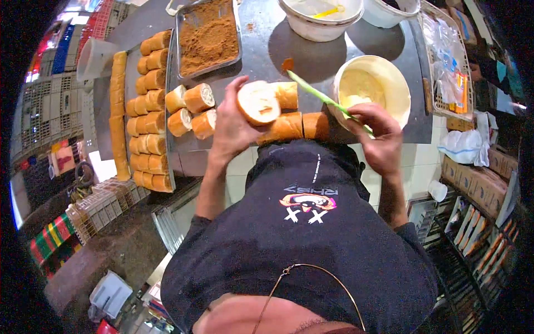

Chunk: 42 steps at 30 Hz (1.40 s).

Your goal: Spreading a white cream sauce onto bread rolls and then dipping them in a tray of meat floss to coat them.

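Note:
My left hand [228,127] grips a short round piece of bread roll [258,106], its pale cut face turned up and toward the right. In my right hand [381,131] is a green spatula [314,92], its tip pointing up and left, apart from the bread. Beneath that hand stands a white bucket [405,92] with pale yellow cream [360,86] inside. More bread pieces [283,128] lie at the table's near edge, partly behind the held one. Left of my left hand sit several bread pieces [199,98] with pale stuff on their ends.
A metal tray [238,33] of brown crumbs [208,42] stands at the back left. Rows of bread pieces [149,122] fill a tray beside a long bread strip [118,111]. White buckets [322,30] stand at the back; a basket of packages [445,72] is at the right edge.

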{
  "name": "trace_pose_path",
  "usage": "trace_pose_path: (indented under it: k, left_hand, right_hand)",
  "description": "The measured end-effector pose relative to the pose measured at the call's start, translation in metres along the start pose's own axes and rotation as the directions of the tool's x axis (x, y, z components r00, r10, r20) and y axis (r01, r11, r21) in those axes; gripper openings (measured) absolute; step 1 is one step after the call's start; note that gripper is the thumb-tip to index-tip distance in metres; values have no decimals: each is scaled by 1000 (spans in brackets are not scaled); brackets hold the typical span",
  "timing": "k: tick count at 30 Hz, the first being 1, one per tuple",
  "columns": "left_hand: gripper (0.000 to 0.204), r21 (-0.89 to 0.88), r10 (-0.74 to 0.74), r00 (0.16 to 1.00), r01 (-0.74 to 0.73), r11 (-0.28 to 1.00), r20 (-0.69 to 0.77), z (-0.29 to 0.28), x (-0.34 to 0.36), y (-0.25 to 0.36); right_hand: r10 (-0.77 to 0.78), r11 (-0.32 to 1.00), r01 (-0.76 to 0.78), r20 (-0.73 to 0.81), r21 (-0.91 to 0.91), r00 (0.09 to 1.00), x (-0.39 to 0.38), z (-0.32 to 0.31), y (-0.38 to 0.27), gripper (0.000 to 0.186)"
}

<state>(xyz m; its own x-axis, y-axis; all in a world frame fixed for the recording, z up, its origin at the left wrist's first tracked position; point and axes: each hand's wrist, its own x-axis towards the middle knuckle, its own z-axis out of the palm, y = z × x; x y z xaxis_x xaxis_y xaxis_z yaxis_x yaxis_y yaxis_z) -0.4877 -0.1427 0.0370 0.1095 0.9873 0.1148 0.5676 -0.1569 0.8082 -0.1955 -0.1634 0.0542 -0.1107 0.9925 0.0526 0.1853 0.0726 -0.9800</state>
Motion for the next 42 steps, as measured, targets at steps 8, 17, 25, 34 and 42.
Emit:
trace_pose_path:
  k: [8,17,25,34,42]
  left_hand:
    - [101,-234,39,999,-45,971,-29,8,25,45]
    - [111,-344,63,991,-19,939,117,19,15,62]
    - [85,-539,-217,972,232,810,92,8,4,17]
    - [69,-906,-321,848,377,-194,422,21,6,2]
    - [71,-756,-182,799,430,-493,573,47,33,44]
  right_hand:
    - [-153,942,166,67,-290,986,-8,-7,-12,31]
    - [-358,822,286,-55,-493,932,-1,7,0,29]
    - [-2,628,-185,-240,-756,971,6,-41,-10,13]
    - [346,801,-139,261,-583,901,34,-79,6,16]
    - [32,990,-45,-93,-136,995,5,-44,-5,23]
